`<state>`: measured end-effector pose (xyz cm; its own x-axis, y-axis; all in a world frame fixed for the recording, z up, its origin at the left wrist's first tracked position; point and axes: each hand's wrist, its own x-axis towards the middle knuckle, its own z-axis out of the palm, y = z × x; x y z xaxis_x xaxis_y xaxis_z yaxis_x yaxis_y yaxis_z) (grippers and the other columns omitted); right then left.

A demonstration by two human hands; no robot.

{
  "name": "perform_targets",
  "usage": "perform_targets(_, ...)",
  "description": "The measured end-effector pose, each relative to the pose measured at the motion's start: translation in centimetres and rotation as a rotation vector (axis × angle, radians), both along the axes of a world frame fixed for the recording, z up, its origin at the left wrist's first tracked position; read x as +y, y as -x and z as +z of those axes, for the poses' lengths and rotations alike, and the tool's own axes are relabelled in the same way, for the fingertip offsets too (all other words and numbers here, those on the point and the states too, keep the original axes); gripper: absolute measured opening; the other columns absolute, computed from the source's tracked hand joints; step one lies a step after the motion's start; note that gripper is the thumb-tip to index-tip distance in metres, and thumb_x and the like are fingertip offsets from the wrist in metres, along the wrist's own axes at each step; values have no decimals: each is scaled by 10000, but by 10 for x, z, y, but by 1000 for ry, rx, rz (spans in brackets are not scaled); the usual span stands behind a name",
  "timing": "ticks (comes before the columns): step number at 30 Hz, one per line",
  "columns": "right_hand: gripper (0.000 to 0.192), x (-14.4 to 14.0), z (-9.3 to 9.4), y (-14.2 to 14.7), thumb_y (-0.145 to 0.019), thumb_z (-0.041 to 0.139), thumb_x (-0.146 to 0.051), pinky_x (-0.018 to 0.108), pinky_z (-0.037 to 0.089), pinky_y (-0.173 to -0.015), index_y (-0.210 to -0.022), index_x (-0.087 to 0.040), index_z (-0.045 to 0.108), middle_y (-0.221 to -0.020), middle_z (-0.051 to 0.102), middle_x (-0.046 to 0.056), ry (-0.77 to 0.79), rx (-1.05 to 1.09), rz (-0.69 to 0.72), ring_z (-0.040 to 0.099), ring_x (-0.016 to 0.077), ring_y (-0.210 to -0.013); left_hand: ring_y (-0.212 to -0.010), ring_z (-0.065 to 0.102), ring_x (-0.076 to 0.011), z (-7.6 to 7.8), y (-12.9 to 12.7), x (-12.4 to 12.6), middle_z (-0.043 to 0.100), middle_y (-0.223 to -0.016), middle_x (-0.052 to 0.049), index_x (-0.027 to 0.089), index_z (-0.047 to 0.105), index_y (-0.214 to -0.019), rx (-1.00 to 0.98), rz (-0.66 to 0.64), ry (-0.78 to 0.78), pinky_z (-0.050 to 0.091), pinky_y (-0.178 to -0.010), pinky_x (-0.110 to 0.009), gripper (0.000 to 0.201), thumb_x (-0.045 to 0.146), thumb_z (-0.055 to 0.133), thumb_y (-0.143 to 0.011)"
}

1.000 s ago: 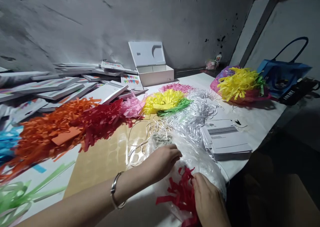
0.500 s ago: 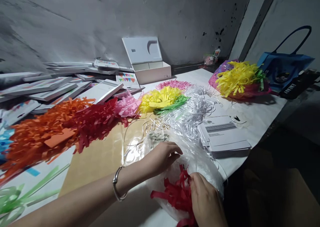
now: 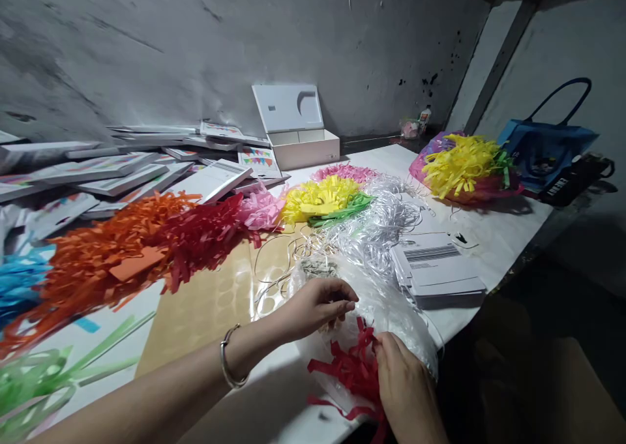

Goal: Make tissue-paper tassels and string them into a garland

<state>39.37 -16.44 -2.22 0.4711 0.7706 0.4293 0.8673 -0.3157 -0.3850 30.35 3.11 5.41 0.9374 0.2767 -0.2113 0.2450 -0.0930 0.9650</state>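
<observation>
"Red paper strips (image 3: 347, 369) are spreading lower than half a second ago, one now trailing separately beneath the bunch; the left hand (image 3: 317, 307) is showing a wider gap between thumb and forefinger."

"And what is gripping those strips; where are they hanging?"

"Right hand (image 3: 403, 379) is pinching them between thumb and fingers; they're dangling in front of the clear plastic bag (image 3: 391, 313); the left is hovering just beside, fingers curving loosely; whether they're holding anything, I cannot tell."

The red fringed bunch (image 3: 355, 367) spreads, curled and splayed, from the right fingers (image 3: 387, 347).
</observation>
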Motion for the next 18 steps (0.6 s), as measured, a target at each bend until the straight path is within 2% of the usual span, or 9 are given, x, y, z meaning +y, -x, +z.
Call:
perform_targets(6, 317, 0, 0, 1, -983, 315, -151, 255, 452, -577, -857, -210, 600, -717, 692, 25, -13, 59, -6, 690, 172, -626, -544, 547, -93, 0, 2, -5, 643, -727, -6, 154, 586, -872, -37, 1, 48, 415, -478, -201, 254, 392, 659, -821)
perform_targets(11, 285, -1, -3, -2, -993, 338, -157, 249, 440, -603, -918, -208, 608, -785, 708, 27, 20, 65, 20, 696, 165, -675, -569, 594, -100, 2, 2, -7, 684, -783, -31, 151, 580, -848, -31, -27, 62, 419, -477, -197, 246, 392, 619, -871)
perform_targets(18, 294, -1, -5, -1, -983, 339, -129, 259, 436, -619, -923, -200, 618, -793, 713, 34, 22, 47, -1, 705, 175, -698, -578, 609, -101, -8, 0, -1, 685, -719, -21, 116, 662, -884, -12, -55, 122, 448, -538, -214, 305, 410, 719, -823)
